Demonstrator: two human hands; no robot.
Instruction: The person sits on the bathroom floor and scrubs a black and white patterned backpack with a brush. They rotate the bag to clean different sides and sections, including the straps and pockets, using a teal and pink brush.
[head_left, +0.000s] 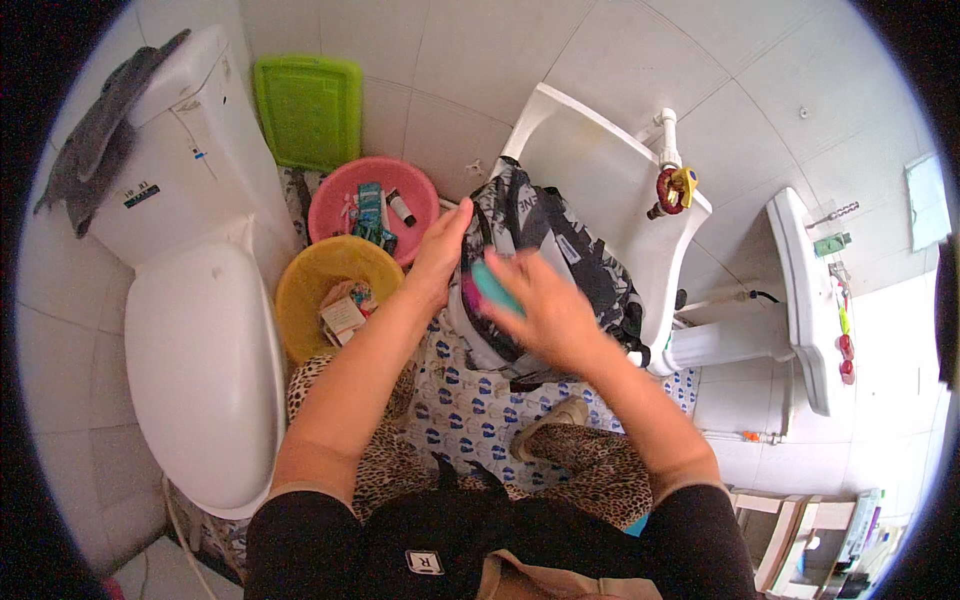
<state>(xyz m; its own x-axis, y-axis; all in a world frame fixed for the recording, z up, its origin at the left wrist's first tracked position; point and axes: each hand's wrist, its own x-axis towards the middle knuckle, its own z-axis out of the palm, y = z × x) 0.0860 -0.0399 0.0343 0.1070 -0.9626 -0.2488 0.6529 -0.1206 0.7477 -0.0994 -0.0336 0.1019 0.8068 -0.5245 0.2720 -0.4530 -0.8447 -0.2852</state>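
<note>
A black, white and grey patterned backpack with printed lettering lies slumped over the front rim of a white ceramic utility sink. My left hand holds the bag's left edge, with some fingers hidden. In my right hand is a small teal and magenta scrubbing brush, against or just over the bag's near panel. Motion blurs this hand and the brush, and the bristles cannot be made out clearly.
A yellow basin containing packets and a pink basin containing tubes stand left. Beyond are a green plastic lid and toilet. A tap overhangs the sink. A pedestal washbasin stands right, above footprint-patterned flooring.
</note>
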